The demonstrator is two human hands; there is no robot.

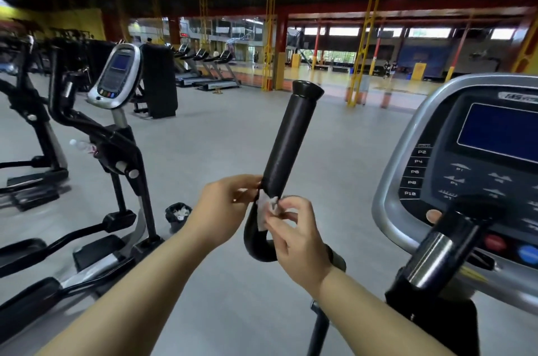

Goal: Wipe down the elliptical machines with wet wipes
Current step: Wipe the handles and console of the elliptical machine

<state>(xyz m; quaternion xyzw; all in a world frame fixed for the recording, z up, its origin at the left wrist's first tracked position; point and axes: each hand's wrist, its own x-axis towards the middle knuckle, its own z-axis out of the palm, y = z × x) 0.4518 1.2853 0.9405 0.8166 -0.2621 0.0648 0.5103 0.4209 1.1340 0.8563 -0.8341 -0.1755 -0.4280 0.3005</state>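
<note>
A: Where's the wipe?
B: Against the handlebar, low, near its bend. Right hand pinches it closed; left hand nips its upper corner
A: How does it handle?
B: Probably light, limp, damp; wrap it round the stiff grip

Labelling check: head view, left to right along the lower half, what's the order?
Black bin holding white wipes → left hand → white wet wipe → right hand → grey console with blue screen.
</note>
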